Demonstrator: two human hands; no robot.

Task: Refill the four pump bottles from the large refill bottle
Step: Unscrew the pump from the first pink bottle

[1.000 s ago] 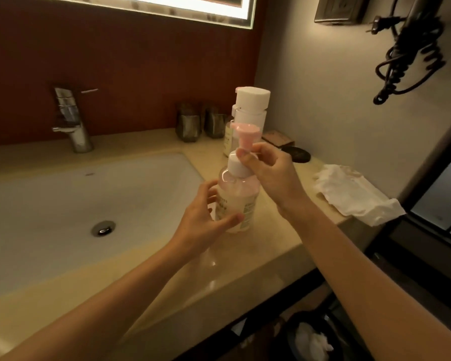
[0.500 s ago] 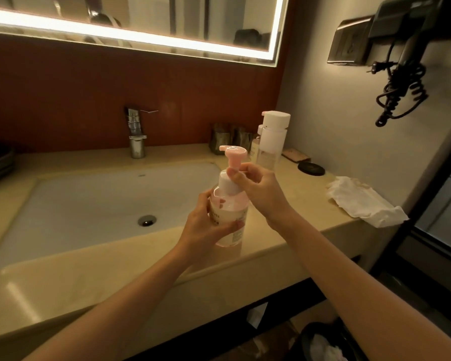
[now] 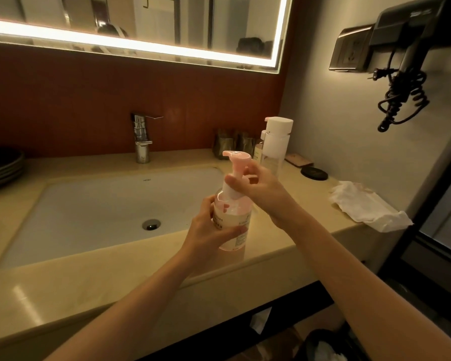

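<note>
A clear pump bottle (image 3: 235,217) with a pink pump head (image 3: 237,158) stands at the front of the counter, right of the sink. My left hand (image 3: 208,230) wraps around its body. My right hand (image 3: 258,190) pinches the white collar just under the pink head. Behind them a taller clear bottle (image 3: 274,145) with a white cap stands near the back wall, and a smaller bottle (image 3: 258,152) is partly hidden beside it.
The white sink basin (image 3: 102,212) with its drain and a chrome faucet (image 3: 142,138) lies to the left. Two dark cups (image 3: 233,143), a black round lid (image 3: 314,174) and a crumpled white cloth (image 3: 367,208) sit on the beige counter (image 3: 284,241). A wall hair dryer (image 3: 406,56) hangs at right. Stacked dark plates (image 3: 0,168) sit far left.
The view has pulled back and risen, showing more mirror and counter. My left hand has closed fully around the bottle body, and my right hand stays on the collar.
</note>
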